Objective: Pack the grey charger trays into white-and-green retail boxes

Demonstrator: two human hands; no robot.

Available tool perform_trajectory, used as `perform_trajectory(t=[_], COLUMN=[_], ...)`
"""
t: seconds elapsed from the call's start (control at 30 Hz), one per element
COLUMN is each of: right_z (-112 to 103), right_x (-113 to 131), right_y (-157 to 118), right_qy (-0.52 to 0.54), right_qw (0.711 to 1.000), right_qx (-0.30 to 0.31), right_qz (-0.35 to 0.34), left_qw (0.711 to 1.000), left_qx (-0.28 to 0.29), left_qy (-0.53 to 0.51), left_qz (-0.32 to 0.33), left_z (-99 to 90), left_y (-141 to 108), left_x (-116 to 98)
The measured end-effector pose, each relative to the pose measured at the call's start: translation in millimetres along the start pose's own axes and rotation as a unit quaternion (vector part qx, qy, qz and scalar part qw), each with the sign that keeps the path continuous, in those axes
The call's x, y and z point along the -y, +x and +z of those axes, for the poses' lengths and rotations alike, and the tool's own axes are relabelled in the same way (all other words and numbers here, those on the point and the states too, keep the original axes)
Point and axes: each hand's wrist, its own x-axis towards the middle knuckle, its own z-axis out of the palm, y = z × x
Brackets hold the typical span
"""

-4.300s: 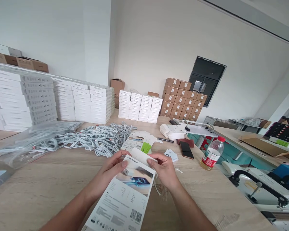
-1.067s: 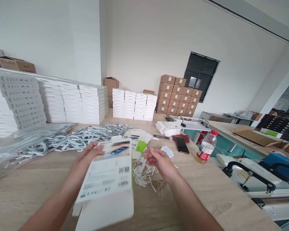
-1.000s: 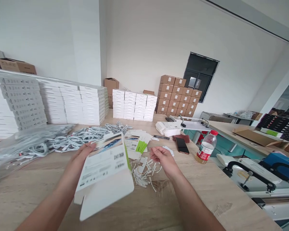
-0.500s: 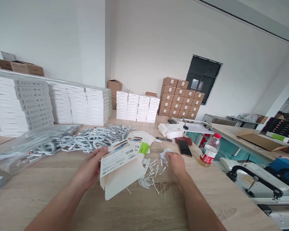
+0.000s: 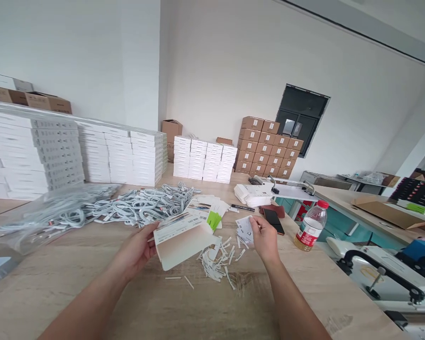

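Between the thumb and fingers of my left hand (image 5: 141, 248) is an unfolded white cardboard box sleeve (image 5: 184, 243), printed on its upper face and held tilted above the table. My right hand (image 5: 264, 236) pinches a small white printed sticker sheet or label (image 5: 245, 228) by its edge; which of the two it is, I cannot tell. Paper scraps and thin strips (image 5: 216, 264) lie on the wood between my hands. Behind the sleeve are more printed cards (image 5: 201, 203) and a fan of green-ended cards (image 5: 214, 219).
Coiled grey cables (image 5: 145, 203) spread at the back left, partly under clear plastic. White boxes (image 5: 141, 160) are stacked behind them. To the right are a phone (image 5: 274, 221), a pen (image 5: 243, 208) and a red-capped bottle (image 5: 310, 226). Brown cartons (image 5: 265, 146) stand farther back.
My right hand has lifted a small white printed piece off the pile, turning it face up. The cardboard sleeve in my left hand has tipped and moved slightly right.
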Motion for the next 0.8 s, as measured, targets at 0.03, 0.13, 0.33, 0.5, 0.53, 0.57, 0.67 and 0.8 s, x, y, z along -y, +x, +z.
perform_trajectory(t=[0.03,0.13,0.33,0.5,0.53,0.57,0.67,0.8], right_z=[-1,-3,-6,0,1,2,6,13], right_x=[8,37,87,99,98,96,85,62], right_y=[-1,-12,-46,-58,-58,-57,-51,-42], right_qy=[0.039,0.203,0.306,0.222,0.215,0.217,0.243,0.254], right_qw=[0.999,0.978,0.947,0.935,0.935,0.939,0.957,0.967], right_qx=[-0.015,-0.029,0.015,0.145,0.157,0.156,0.093,0.028], right_qz=[0.006,0.021,-0.093,-0.237,-0.234,-0.218,-0.124,0.017], left_qw=[1.000,0.999,0.998,0.998,0.998,0.999,0.999,0.999], left_qx=[-0.002,-0.011,-0.030,-0.022,-0.021,-0.019,-0.004,0.049], left_qy=[0.005,0.031,0.050,0.053,0.052,0.050,0.035,0.006], left_qz=[0.008,0.024,0.015,0.005,0.005,0.005,0.012,0.019], left_z=[-1.4,-4.1,-2.3,0.5,0.3,-0.2,-1.1,4.6], left_y=[1,3,-2,-4,-3,-2,0,-7], left_x=[2,5,6,7,7,7,7,13])
